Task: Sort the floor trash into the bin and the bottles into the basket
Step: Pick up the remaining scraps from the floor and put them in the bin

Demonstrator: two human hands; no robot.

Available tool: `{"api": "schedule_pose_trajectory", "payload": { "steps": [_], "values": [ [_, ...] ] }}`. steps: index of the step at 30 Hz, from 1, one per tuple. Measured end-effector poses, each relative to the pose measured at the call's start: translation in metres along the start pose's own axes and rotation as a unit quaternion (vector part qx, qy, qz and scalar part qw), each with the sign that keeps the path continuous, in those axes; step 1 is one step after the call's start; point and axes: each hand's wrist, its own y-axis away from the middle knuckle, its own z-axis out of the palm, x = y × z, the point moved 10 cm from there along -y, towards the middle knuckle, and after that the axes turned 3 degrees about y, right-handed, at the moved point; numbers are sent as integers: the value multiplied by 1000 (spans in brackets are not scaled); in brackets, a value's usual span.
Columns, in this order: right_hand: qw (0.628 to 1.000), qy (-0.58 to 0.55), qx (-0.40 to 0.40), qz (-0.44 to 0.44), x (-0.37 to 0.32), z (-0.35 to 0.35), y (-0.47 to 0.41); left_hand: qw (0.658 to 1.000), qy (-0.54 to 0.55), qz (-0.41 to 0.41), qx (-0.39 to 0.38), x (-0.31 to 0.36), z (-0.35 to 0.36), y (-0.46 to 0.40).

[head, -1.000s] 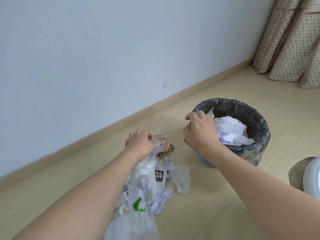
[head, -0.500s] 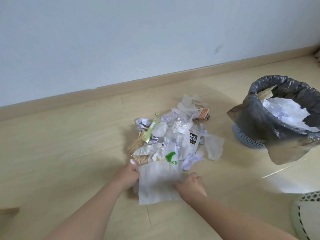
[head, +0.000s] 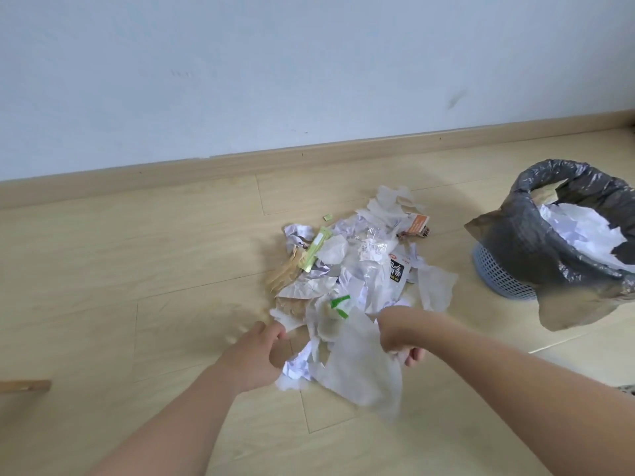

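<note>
You are reaching both bare forearms forward and down. Your left hand (head: 256,355) is curling its fingers in a loose pinching grip. Your right hand (head: 398,334) is clenching, knuckles up.

A: Any print in that trash pile (head: 357,269)?
B: One white packet (head: 395,273) with a black panel carries big white Chinese characters, too blurred to make out.
A: And the clear wrapper (head: 372,250) above it?
B: Small dark print, unreadable. The orange carton (head: 420,224) shows no legible text either.
</note>
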Motion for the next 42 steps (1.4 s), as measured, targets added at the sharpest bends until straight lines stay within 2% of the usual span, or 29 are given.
{"api": "schedule_pose_trajectory", "payload": {
  "steps": [4, 7, 13, 16, 18, 22, 25, 27, 30, 32, 37, 39, 42],
  "values": [
    [999, 47, 10, 24, 24, -33, 20, 999, -34, 15, -10, 12, 7, 6],
    [997, 64, 22, 31, 36, -39, 26, 1000, -24, -2, -10, 17, 13, 7],
    [997, 69, 12, 34, 47, -32, 17, 990, -91, 24, 110, 42, 2, 13],
    [998, 49, 22, 25, 49, -38, 19, 981, -154, 34, 110, 44, 5, 8],
    [999, 37, 31, 19, 53, -45, 23, 985, -132, 16, 112, 39, 2, 4],
    [998, -63, 9, 5, 70, -58, 23, 994, -1, -24, 103, 41, -13, 1],
    [986, -165, -15, 2, 84, -66, 27, 991, 17, -27, 130, 61, -39, 0],
    [981, -191, -7, -1, 91, -76, 30, 988, 30, -43, 145, 70, -55, -3],
    [978, -199, 52, -26, 101, -99, 34, 988, 51, -98, 108, 86, -64, -8],
    [976, -200, 72, -46, 107, -114, 41, 991, 16, -115, 74, 109, -72, -13],
    [959, -278, 25, -51, 123, -127, 41, 981, -166, -94, -31, 173, -85, -28],
    [945, -324, -8, -40, 127, -125, 38, 982, -170, -81, -5, 184, -93, -32],
    [947, -319, -21, -31, 140, -131, 55, 994, -18, -63, 91, 208, -113, -39]
  ]
}}
